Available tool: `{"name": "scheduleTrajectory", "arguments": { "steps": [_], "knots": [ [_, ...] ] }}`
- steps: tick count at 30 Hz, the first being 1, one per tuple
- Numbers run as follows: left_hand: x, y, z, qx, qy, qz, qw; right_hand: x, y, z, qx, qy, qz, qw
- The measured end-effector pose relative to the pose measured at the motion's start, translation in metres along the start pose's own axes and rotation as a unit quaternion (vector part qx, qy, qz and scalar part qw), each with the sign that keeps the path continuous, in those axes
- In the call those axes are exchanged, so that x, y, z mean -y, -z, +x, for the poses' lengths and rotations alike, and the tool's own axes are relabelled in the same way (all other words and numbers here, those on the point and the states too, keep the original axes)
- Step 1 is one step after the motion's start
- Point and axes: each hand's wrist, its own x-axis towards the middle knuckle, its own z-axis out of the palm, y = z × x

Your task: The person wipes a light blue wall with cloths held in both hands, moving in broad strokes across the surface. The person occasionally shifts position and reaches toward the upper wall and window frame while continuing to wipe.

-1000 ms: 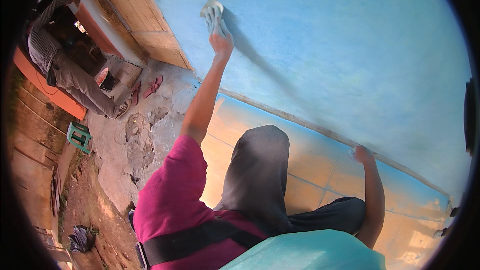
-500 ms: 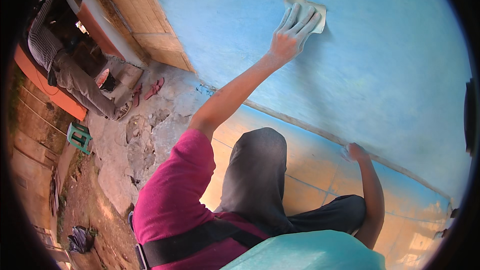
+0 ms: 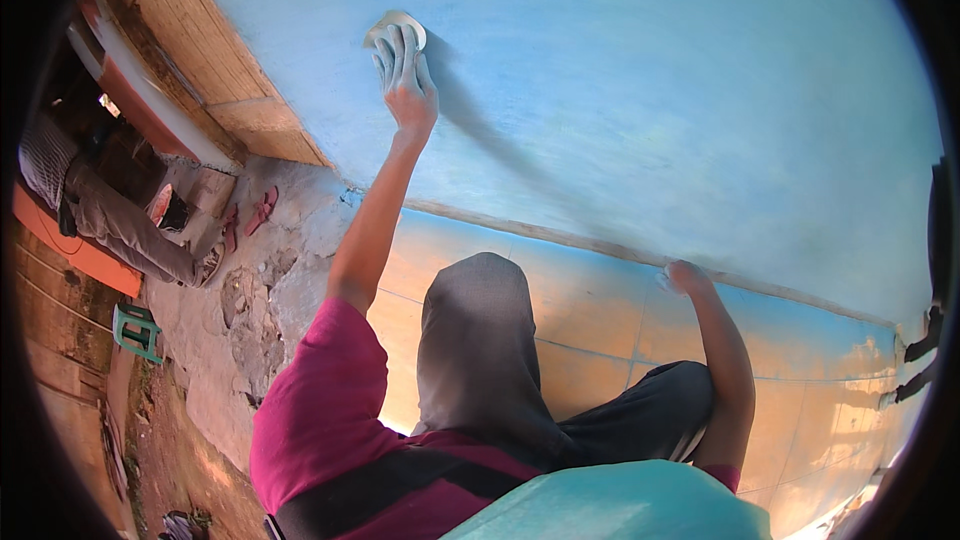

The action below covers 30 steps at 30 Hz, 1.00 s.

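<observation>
My left hand (image 3: 407,80), dusted white, presses a pale folded piece of sandpaper (image 3: 416,32) against the light blue wall (image 3: 650,110). Its fingers lie stretched over the sheet, and the sheet's edges curl out around them. Low at the foot of the wall, my right hand (image 3: 686,278) is curled with the knuckles up, close to the tiled floor (image 3: 585,370). Its fingertips look whitish, and whatever they may hold is too small to make out.
Left of the wall is a wooden door (image 3: 215,50). Beyond it a person in brown trousers (image 3: 125,225) stands near pink sandals (image 3: 262,210) on broken concrete. A green plastic stool (image 3: 136,330) stands at the far left. Dark shapes (image 3: 920,350) show at the right rim.
My left hand has swept left across the wall with the sandpaper, toward the door. The right hand stays low by the wall's foot. The whole view has shifted somewhat.
</observation>
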Motion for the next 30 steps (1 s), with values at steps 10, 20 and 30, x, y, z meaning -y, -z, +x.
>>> {"name": "scheduleTrajectory", "arguments": {
  "steps": [10, 20, 30],
  "knots": [
    [-0.154, -0.038, -0.009, 0.103, -0.163, -0.129, 0.973, 0.018, 0.014, -0.001, 0.011, 0.004, 0.054, 0.998],
    [0.017, -0.013, -0.044, -0.019, 0.028, 0.008, 0.999, -0.005, -0.005, -0.015, 0.013, -0.023, 0.048, 0.998],
    [-0.114, -0.024, -0.072, 0.128, -0.145, -0.115, 0.974, 0.027, 0.026, -0.002, 0.053, 0.003, 0.054, 0.997]
  ]
}}
